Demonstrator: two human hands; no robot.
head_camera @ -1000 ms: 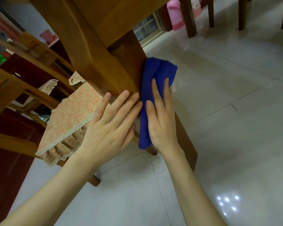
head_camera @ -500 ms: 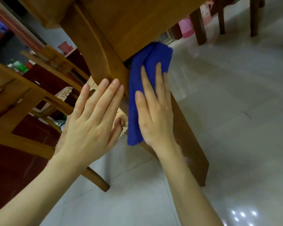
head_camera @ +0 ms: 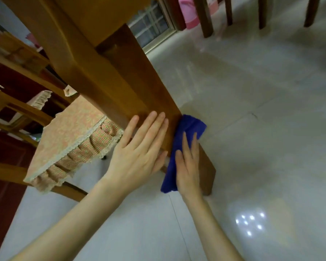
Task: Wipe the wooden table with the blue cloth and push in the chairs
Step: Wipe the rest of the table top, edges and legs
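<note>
I am looking from low down at a leg of the wooden table (head_camera: 124,76), which slants from the top left down to the floor. My right hand (head_camera: 187,164) presses the folded blue cloth (head_camera: 191,127) flat against the lower right face of the leg, fingers straight. My left hand (head_camera: 139,153) lies flat on the leg's near face beside it, fingers straight and together. A wooden chair (head_camera: 13,112) with a pink patterned seat cushion (head_camera: 72,140) stands under the table to the left.
Glossy white floor tiles (head_camera: 252,129) spread to the right and front. Dark chair legs (head_camera: 205,17) and a pink object (head_camera: 190,12) stand at the far top. A window grille (head_camera: 151,25) shows behind the table leg. Dark red furniture (head_camera: 0,185) fills the left edge.
Both hands have slid down the table leg from near its top to close above the floor, the right one carrying the blue cloth down along the leg's face.
</note>
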